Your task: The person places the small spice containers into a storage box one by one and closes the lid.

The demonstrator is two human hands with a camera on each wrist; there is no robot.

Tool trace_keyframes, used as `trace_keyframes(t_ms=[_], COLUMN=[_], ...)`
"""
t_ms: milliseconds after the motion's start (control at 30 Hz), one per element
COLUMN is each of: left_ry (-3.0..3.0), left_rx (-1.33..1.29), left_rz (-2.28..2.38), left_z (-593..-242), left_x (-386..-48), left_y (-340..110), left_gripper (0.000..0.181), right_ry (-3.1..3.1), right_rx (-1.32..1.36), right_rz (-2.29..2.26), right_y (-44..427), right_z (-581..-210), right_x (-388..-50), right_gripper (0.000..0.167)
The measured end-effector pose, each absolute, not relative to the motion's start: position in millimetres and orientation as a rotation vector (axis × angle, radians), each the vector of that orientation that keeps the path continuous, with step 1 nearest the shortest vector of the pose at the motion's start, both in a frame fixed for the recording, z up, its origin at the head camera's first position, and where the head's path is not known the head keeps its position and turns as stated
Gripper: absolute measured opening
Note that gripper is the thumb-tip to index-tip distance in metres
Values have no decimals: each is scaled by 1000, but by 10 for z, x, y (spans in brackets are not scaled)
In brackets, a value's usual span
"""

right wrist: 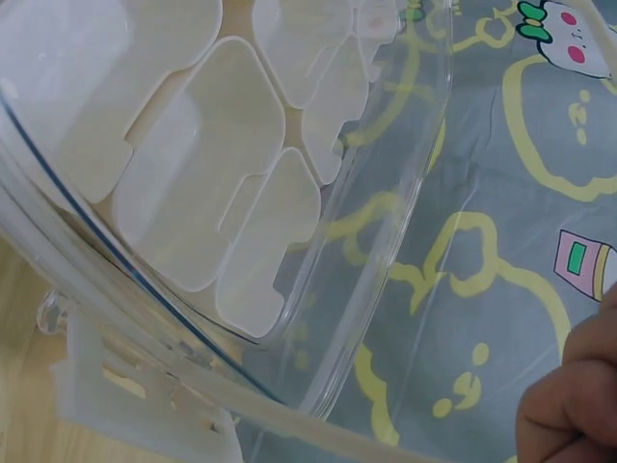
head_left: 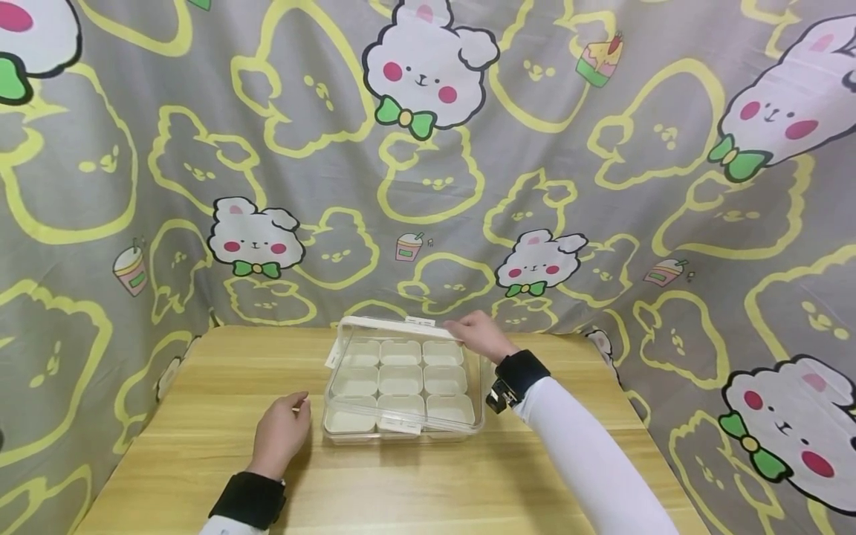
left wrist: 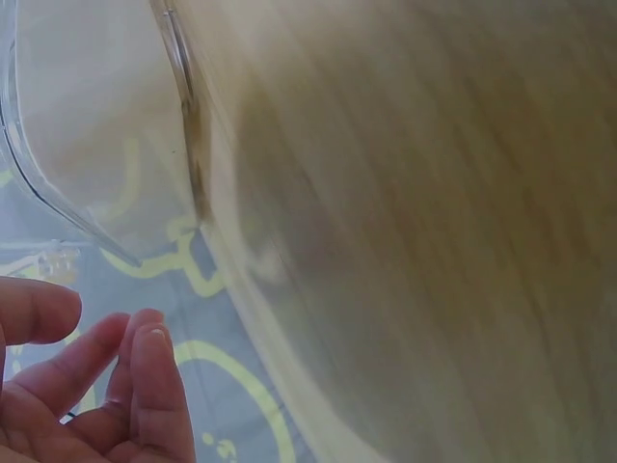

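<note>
A clear plastic storage box (head_left: 404,438) with several small white square cups (head_left: 401,381) inside stands on the table. Its see-through lid, with a white handle (head_left: 394,325) along the back and white latches (right wrist: 135,395), sits askew over the cups. At the back right corner, my right hand (head_left: 483,334) grips the end of the handle; in the right wrist view only curled fingers (right wrist: 569,405) show. To the left of the box my left hand (head_left: 284,433) hangs just above the table, holding nothing. Its fingers (left wrist: 159,395) are loosely bent, apart from the box.
The wooden table (head_left: 221,416) reaches back to a grey curtain (head_left: 321,171) printed with rabbits and yellow outlines, which surrounds it at the back and both sides. Bare wood lies on either side of the box and in front of it.
</note>
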State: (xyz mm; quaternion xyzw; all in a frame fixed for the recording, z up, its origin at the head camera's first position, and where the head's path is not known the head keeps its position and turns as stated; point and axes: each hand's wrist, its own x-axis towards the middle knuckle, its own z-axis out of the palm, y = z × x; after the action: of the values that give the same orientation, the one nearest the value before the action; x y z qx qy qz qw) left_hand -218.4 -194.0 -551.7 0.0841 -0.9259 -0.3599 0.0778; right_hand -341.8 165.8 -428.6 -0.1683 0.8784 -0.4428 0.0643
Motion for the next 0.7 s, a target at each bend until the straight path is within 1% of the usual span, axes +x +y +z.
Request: trace_keyframes(t_ms=[467,700], left_ry=[-2745,-2732], left_rx=[258,233], left_rz=[-1053,-1055], left_z=[-5490,-5481], left_x=[-2162,-2146], left_y=[-1961,-1961], left_gripper=[36,37], right_ry=[2599,2657], right_rx=[-547,-569], right_rz=[-1302,-1193], right_y=[1587,1531], right_z=[-4388,-4569], right_x=[-3514,-3586], right_gripper=[59,58])
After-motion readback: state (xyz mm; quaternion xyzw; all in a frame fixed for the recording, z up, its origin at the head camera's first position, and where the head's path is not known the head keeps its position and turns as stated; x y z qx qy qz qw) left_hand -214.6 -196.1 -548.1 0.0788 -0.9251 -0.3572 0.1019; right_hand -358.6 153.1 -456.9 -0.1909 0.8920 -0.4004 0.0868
